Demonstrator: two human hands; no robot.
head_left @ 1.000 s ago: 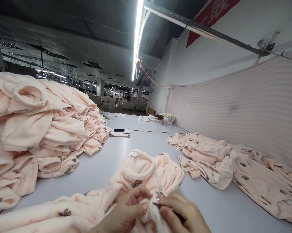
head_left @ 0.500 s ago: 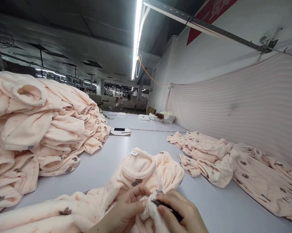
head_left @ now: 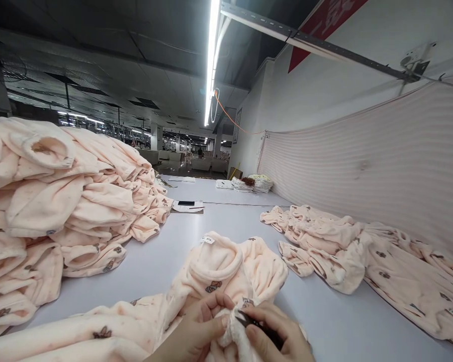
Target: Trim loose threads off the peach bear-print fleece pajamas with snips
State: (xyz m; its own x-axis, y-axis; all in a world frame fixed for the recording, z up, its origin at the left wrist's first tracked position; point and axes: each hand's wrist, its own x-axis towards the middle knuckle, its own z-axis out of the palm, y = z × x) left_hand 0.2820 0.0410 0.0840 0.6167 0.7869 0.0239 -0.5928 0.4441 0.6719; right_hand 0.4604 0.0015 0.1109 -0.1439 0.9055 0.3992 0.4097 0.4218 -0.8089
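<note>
A pale pink fleece garment [head_left: 218,269] with small brown prints lies on the grey table in front of me, collar facing away. My left hand [head_left: 196,332] pinches a fluffy fold of this garment at the bottom edge of the view. My right hand [head_left: 277,336] is closed on a small dark tool [head_left: 254,324], whose tip touches the same fold. The two hands are close together, almost touching.
A tall stack of the same pink garments [head_left: 60,201] fills the left side. More garments [head_left: 362,256] lie spread along the striped fabric wall [head_left: 380,166] on the right. A notebook with a pen [head_left: 188,206] and folded piles [head_left: 252,184] sit farther down the grey table [head_left: 226,216].
My hands have kept working at the same fold, with the right hand's tool shifting slightly. The view has tilted a little.
</note>
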